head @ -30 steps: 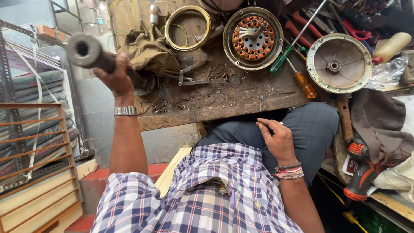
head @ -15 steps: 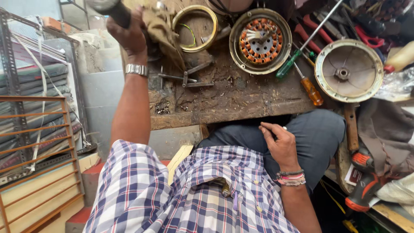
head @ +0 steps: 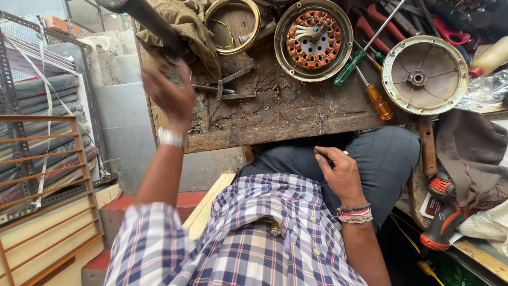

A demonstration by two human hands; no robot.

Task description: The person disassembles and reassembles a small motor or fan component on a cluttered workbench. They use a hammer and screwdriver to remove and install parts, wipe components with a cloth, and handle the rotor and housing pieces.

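A round motor stator (head: 314, 39) with copper windings is lying on the worn wooden bench (head: 286, 114), beside a brass ring (head: 233, 25). A green-handled screwdriver (head: 349, 71) and an orange-handled screwdriver (head: 378, 100) are lying just to its right, next to a round metal cover (head: 425, 75). A dirty olive cloth (head: 198, 32) is lying bunched at the bench's far left. A cordless drill (head: 442, 220) is sitting low at the right, and a metal rack (head: 37, 159) is standing at the left.
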